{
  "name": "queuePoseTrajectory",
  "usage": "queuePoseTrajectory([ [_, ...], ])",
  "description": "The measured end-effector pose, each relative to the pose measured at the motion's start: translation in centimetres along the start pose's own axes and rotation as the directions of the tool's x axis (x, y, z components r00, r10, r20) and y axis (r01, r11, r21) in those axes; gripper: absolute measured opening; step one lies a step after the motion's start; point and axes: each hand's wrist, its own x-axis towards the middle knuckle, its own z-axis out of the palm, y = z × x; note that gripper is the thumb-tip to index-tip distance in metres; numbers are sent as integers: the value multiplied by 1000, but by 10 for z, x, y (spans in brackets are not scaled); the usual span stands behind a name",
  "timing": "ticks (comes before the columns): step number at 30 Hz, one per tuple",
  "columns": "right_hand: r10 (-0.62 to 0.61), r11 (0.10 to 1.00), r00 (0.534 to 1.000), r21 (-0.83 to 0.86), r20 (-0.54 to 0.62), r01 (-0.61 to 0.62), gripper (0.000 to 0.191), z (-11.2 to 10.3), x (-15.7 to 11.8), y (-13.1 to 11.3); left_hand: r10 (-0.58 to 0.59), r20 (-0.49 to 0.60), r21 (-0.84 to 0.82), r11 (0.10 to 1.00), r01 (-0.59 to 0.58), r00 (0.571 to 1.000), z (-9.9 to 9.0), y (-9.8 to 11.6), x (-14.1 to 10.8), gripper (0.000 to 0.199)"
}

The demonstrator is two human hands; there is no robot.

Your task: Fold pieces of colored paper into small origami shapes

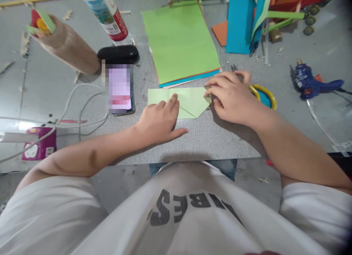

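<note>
A light green sheet of paper point(189, 101), folded into a long strip, lies on the grey tabletop in front of me. Its right end carries a slanted fold that comes to an angled corner. My left hand point(161, 117) rests flat on the left part of the paper, fingers extended and thumb out to the side. At the right end, my right hand point(229, 97) has its bent fingers on the paper's edge, thumb close to them. Yellow-handled scissors point(271, 95) lie just beyond the right hand, partly hidden by it.
A stack of coloured paper point(181, 42) lies behind the strip. On the left are a phone point(120, 88), a black case point(118, 54), a spray can point(107, 16), a brown holder point(71, 46) and white cables. A blue glue gun point(313, 80) lies right, below a paper model point(291, 9).
</note>
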Motion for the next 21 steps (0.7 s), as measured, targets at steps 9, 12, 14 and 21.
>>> queuePoseTrajectory([
  [9,-204,957,976,226,80,181,9,-1,0,-1,84,-376,-143,979,-147,923,41,-17,11,80],
  [12,-253,910,967,341,11,234,11,-4,0,-10,159,-528,-242,914,-327,834,54,-21,14,68],
  [14,-300,877,951,370,-79,307,11,-7,-2,-18,182,-601,-328,832,-448,778,59,-22,15,53],
  [21,-88,882,946,417,-313,220,99,-1,-10,-15,103,-739,-570,430,-700,665,57,-19,22,29],
])
